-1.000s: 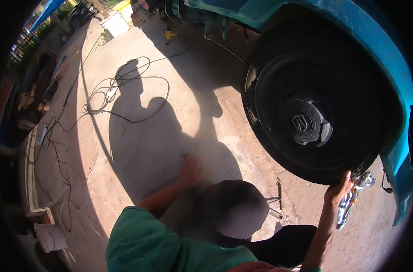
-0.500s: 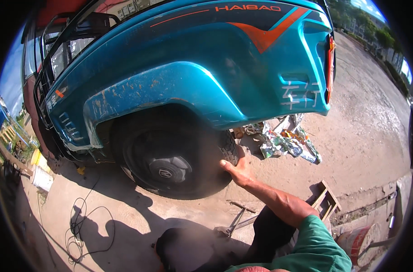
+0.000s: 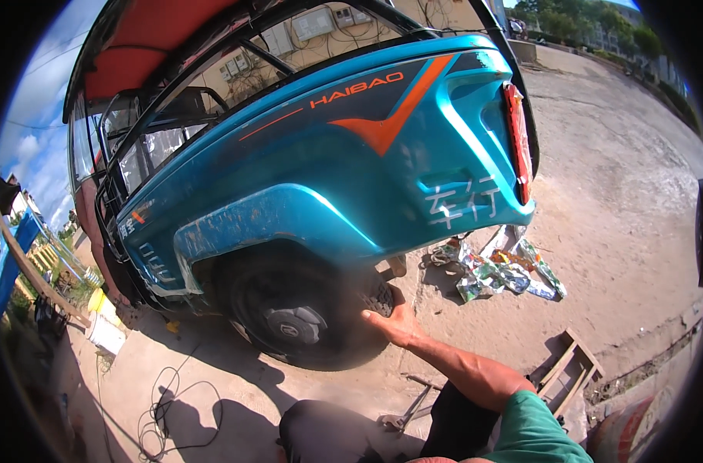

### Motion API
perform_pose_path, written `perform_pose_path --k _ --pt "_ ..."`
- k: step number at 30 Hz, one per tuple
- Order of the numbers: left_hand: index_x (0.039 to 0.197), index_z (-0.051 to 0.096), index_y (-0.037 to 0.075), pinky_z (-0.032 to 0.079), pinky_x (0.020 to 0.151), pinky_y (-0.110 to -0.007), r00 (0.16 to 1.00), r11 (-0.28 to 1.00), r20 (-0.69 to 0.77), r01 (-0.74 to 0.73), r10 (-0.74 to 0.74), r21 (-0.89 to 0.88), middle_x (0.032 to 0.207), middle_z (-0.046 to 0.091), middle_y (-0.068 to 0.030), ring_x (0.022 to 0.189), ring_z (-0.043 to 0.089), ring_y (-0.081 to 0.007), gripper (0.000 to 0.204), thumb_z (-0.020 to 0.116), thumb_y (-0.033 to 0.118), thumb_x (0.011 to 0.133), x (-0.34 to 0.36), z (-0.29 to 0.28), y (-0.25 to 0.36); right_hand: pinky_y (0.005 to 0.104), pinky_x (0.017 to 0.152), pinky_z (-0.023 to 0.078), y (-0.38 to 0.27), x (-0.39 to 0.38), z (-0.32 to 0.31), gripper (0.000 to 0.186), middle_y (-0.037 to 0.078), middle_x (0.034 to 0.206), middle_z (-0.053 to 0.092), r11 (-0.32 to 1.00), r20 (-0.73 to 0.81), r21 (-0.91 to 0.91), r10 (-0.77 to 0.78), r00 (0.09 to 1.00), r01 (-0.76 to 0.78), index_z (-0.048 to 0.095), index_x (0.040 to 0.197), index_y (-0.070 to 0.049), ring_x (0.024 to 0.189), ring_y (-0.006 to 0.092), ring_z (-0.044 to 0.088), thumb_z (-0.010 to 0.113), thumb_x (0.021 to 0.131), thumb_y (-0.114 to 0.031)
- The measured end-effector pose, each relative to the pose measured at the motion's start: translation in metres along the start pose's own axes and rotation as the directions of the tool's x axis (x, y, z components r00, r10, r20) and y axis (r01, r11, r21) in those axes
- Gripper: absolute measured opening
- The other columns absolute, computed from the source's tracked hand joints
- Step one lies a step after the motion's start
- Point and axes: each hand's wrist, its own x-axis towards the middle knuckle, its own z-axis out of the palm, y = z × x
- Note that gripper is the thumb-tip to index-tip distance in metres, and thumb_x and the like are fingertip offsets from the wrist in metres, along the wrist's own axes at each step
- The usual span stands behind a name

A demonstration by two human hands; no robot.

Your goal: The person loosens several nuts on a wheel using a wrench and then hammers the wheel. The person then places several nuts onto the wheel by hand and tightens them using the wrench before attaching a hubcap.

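Observation:
A black tyre (image 3: pixel 343 316) with a grey hub cap (image 3: pixel 299 325) sits under the blue fender (image 3: pixel 278 207) of a three-wheeled vehicle. My right hand (image 3: pixel 396 322) grips the tyre's rear edge. Its thumb lies over the near side, while the other fingers go round the knobbly tread (image 3: pixel 378 299) and are partly hidden. My right arm reaches up from the lower edge in a green sleeve (image 3: pixel 538 428). My left hand is outside the picture.
Crumpled printed sheeting (image 3: pixel 506 275) lies behind the vehicle. A wooden frame (image 3: pixel 570 375) is on the ground at right, with a metal tool (image 3: pixel 415 401) near my knees. Loose cable (image 3: pixel 170 420) coils at lower left; buckets (image 3: pixel 106 333) stand at far left.
The view has tipped upward, showing more of the vehicle's red roof and black frame. My right hand keeps its grip on the tyre.

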Motion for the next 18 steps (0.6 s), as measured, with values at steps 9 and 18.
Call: perform_pose_path --k 9,18 --pt "0.133 0.058 -0.003 0.045 0.109 -0.042 1.000 1.000 0.005 -0.017 0.017 0.009 0.131 0.063 -0.0211 0.125 0.059 -0.0339 0.040 0.066 0.015 0.098 0.011 0.000 0.020 0.0452 0.110 0.045 -0.018 -0.006 -0.011 0.104 0.029 0.139 0.057 1.000 0.031 -0.030 0.007 0.999 -0.006 0.040 0.147 0.008 0.132 0.0377 0.055 0.083 0.076 -0.053" --pt "0.111 0.065 0.004 0.052 0.095 -0.045 0.735 0.595 0.138 0.408 -0.664 0.692 0.109 0.067 -0.0165 0.104 0.065 -0.0324 0.036 0.067 0.035 0.091 -0.304 -0.051 -0.182 0.0446 0.109 0.046 -0.012 -0.010 -0.007 0.103 0.026 0.139 0.059 1.000 0.049 0.005 0.020 0.999 -0.020 0.042 0.148 0.004 0.131 0.0363 0.057 0.084 0.075 -0.056"
